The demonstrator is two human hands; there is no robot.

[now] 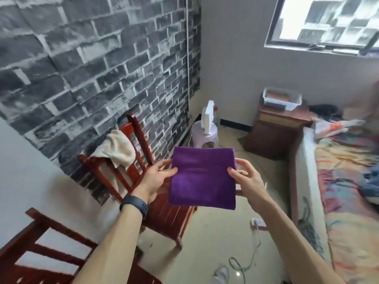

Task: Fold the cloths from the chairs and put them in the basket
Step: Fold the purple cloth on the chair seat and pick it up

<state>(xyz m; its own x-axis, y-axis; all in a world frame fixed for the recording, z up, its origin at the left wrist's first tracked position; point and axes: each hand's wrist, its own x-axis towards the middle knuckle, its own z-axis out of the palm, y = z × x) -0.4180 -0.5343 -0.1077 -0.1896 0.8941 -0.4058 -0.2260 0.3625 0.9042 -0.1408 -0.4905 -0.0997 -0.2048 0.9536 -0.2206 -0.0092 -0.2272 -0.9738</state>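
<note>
A purple cloth (202, 178), folded into a flat square, hangs in the air in front of me. My left hand (155, 180) grips its left edge and my right hand (245, 177) grips its right edge. Behind it stands a red wooden chair (164, 212) with a cream cloth (117, 148) draped over its backrest. A white basket (282, 99) sits on a brown nightstand (274, 130) across the room and holds something folded and brownish.
A second red chair (37, 251) is at the bottom left. A lilac stool (204, 135) with a white object stands by the brick-pattern wall. A bed (344, 181) lines the right side. A power strip (258, 222) and green cable lie on the floor.
</note>
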